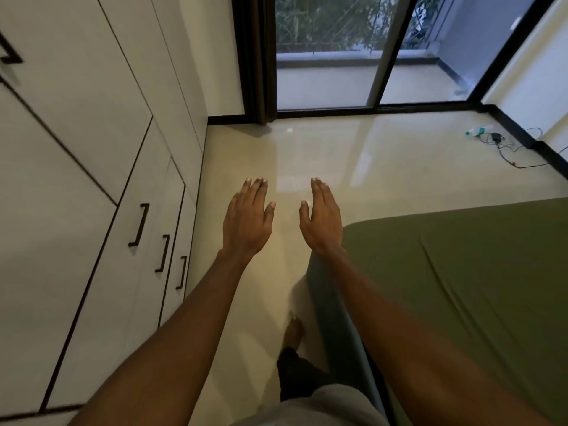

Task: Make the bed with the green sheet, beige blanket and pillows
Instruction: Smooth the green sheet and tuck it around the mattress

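Note:
The green sheet [467, 265] covers the mattress at the right, stretched over its rounded near corner with a few long creases. My left hand [247, 219] is held out over the floor, fingers straight, holding nothing. Beside it, my right hand [322, 219] is likewise stretched flat and empty, just left of the bed's corner. Both hands hover apart from the sheet. No blanket or pillow is in view.
White wardrobe doors with black handles [140, 226] line the left. A glossy beige floor [353, 155] runs to a sliding glass door [329, 56] with a dark curtain [255, 56]. A bottle [478, 131] and black cables [507, 146] lie at the far right. My foot [295, 329] stands beside the bed.

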